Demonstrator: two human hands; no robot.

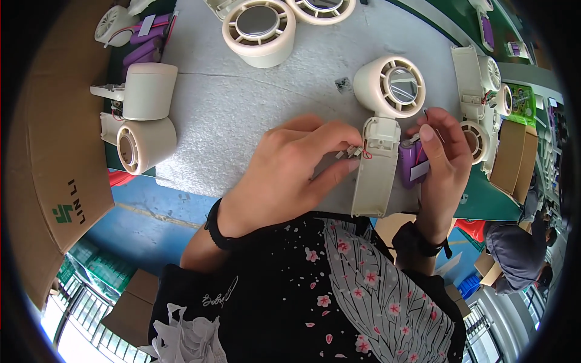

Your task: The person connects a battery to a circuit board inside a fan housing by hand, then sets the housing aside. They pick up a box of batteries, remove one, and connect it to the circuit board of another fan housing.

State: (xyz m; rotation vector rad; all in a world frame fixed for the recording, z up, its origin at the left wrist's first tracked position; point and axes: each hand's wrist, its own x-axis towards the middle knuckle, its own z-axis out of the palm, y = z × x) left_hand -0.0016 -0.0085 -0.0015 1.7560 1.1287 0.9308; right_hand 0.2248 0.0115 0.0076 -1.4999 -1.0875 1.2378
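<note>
A cream handheld fan (389,88) lies with its round grille head away from me and its open handle shell (371,181) toward me. My left hand (296,166) pinches a small circuit board (349,152) at the left edge of the handle. Thin red wires (367,154) run from the board into the shell. On the handle's right, my right hand (446,154) curls its fingers round a purple battery pack (407,163) with a white label. A small pale connector (414,138) shows by the right thumb. Part of the pack is hidden by the hand.
More fans (260,33) stand at the back, with others (145,115) on the left and open fan parts (475,91) on the right. Purple battery packs (145,45) lie back left. Cardboard boxes (54,151) flank the grey-covered table (212,130). Another person (514,254) bends at far right.
</note>
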